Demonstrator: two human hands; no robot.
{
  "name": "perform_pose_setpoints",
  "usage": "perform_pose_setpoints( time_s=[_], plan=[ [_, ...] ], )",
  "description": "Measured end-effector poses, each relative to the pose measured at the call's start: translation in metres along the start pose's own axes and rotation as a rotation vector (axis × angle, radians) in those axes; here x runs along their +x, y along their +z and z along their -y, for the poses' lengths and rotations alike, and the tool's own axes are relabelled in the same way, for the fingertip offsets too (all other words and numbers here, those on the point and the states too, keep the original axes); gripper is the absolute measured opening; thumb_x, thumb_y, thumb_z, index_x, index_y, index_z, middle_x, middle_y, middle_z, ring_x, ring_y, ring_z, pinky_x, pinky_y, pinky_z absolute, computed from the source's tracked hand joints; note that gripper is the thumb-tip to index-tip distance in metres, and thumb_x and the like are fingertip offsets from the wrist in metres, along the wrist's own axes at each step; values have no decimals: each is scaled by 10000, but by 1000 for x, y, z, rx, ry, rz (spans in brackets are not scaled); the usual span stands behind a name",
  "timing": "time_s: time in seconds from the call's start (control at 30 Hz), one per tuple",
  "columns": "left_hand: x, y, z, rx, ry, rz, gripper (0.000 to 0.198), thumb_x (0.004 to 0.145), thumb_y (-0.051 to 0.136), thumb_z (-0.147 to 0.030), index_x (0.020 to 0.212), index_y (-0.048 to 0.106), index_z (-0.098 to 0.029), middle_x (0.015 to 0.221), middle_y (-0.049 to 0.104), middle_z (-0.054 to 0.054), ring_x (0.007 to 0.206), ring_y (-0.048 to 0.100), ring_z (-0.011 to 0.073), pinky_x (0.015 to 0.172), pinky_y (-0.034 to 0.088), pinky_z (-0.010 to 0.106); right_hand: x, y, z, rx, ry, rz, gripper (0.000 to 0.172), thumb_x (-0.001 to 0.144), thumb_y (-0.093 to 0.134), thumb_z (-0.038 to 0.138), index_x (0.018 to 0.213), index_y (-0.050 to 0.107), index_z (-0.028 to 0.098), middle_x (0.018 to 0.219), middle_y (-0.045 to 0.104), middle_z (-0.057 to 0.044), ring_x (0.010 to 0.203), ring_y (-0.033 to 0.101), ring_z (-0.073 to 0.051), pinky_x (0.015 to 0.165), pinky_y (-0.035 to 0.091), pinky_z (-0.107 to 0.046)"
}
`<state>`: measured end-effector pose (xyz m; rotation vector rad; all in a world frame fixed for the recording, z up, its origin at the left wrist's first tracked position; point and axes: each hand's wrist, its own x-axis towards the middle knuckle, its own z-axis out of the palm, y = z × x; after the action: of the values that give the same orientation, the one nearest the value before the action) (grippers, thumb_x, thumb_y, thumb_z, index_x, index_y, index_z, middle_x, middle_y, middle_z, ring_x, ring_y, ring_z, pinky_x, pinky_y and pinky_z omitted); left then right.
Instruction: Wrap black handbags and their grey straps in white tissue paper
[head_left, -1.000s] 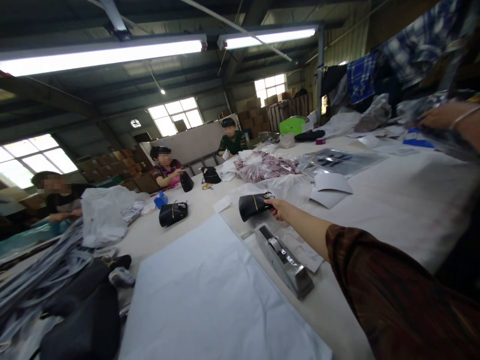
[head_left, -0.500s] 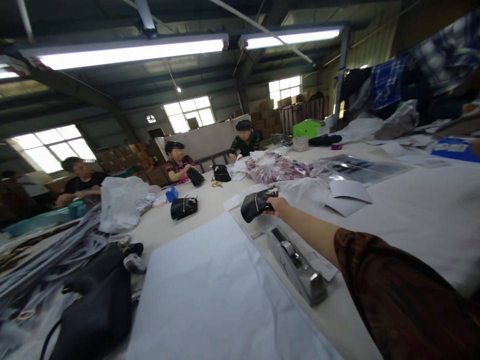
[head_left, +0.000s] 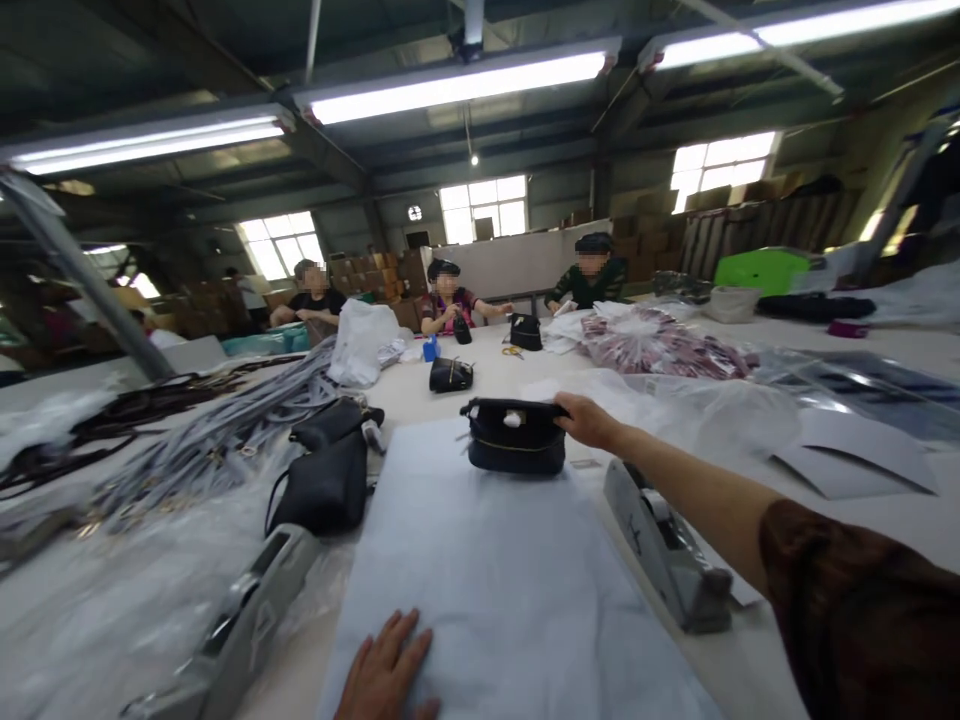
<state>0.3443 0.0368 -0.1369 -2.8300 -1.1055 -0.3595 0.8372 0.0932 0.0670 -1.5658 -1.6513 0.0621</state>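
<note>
My right hand (head_left: 589, 421) grips the upper right corner of a small black handbag (head_left: 517, 450) with a gold zip line across its front. The bag is upright over the far end of a stack of white tissue paper (head_left: 480, 560); whether it touches the paper I cannot tell. Flat on the near left part of the paper lies my left hand (head_left: 385, 668), fingers spread and holding nothing. A grey tape dispenser (head_left: 667, 550) stands right of the paper, and a second tape dispenser (head_left: 240, 610) is at the left.
Black bags (head_left: 330, 480) lie left of the paper, beside grey straps (head_left: 217, 440) and clear plastic (head_left: 112, 590). Another black bag (head_left: 451, 374) sits farther back. A plastic-wrapped purplish bundle (head_left: 660, 340) is at the back right. Several co-workers sit across the table, one a person in dark green (head_left: 592, 280).
My view has swung left. The right hand has brought the handbag from beside the paper to over its far end, turning it upright. My left hand has come into view on the paper.
</note>
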Motion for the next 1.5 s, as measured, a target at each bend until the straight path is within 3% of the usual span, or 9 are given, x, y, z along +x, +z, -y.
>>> perform_pose_setpoints(
  time_s=[0.23, 0.37, 0.6, 0.77, 1.0, 1.13, 1.2, 1.37, 1.5],
  plan=[
    [3, -54, -4, -121, -20, 189, 534, 782, 665, -248, 1314, 620, -270, 1466, 530, 112, 1352, 498, 323, 1116, 455, 477, -6, 16, -29, -97, 77, 120, 142, 709, 666, 198, 843, 624, 174, 789, 650, -13, 722, 578, -170, 717, 449, -280],
    [27, -88, -1, -217, 32, 155, 471, 849, 627, -306, 1312, 613, -220, 1405, 581, 134, 1292, 557, 296, 1099, 476, 461, 1, 23, -36, -59, 124, 165, 306, 682, 741, 265, 962, 663, 171, 808, 674, -3, 749, 613, -178, 690, 484, -268],
    [90, -95, 4, -509, 51, -89, 334, 887, 604, -339, 1184, 672, -202, 1205, 692, 101, 1118, 659, 231, 1016, 545, 393, 5, 47, -33, 16, 195, 133, 270, 657, 711, 228, 901, 615, 163, 640, 614, 30, 554, 583, -157, 513, 481, -252],
    [142, -93, 5, -661, -87, -346, 308, 865, 615, -363, 1097, 696, -178, 1086, 723, 98, 952, 701, 221, 764, 627, 338, 6, 56, -7, 96, 121, 140, 197, 682, 652, 235, 856, 576, 186, 647, 598, 39, 554, 592, -147, 504, 489, -240],
    [149, -133, 17, -375, -143, -689, 439, 907, 598, -406, 1260, 574, -146, 1237, 606, 133, 1190, 570, 250, 1067, 473, 419, -6, 85, 47, 136, -65, 249, 177, 718, 653, 212, 886, 600, 206, 721, 628, 35, 685, 597, -159, 640, 478, -258],
    [151, -143, 22, -142, 36, -363, 841, 750, 781, -499, 1429, 434, -143, 1386, 522, 165, 1300, 479, 316, 1128, 378, 462, -21, 102, 55, 96, -123, 326, 216, 741, 673, 177, 951, 629, 205, 823, 666, 10, 784, 603, -180, 726, 469, -283],
    [161, -146, 18, -75, 77, -200, 883, 712, 817, -493, 1434, 438, -157, 1330, 570, 153, 1231, 532, 316, 1098, 385, 468, -26, 104, 55, 69, -146, 366, 277, 750, 688, 160, 1021, 645, 203, 876, 689, -5, 818, 620, -189, 757, 477, -291],
    [197, -159, 6, 54, 12, -29, 608, 746, 770, -394, 1287, 573, -199, 1137, 653, 101, 1065, 615, 301, 958, 434, 415, -25, 83, 53, -48, -214, 407, 453, 770, 765, 203, 1208, 651, 206, 1171, 695, -61, 1043, 639, -212, 930, 474, -301],
    [216, -157, 10, 2, -37, 110, 386, 765, 680, -342, 1127, 609, -229, 1072, 679, 49, 939, 653, 252, 758, 450, 326, -8, 37, 18, -204, -84, 346, 373, 845, 706, 216, 1215, 668, 191, 1178, 709, -51, 1028, 662, -176, 901, 486, -245]
  ],
)
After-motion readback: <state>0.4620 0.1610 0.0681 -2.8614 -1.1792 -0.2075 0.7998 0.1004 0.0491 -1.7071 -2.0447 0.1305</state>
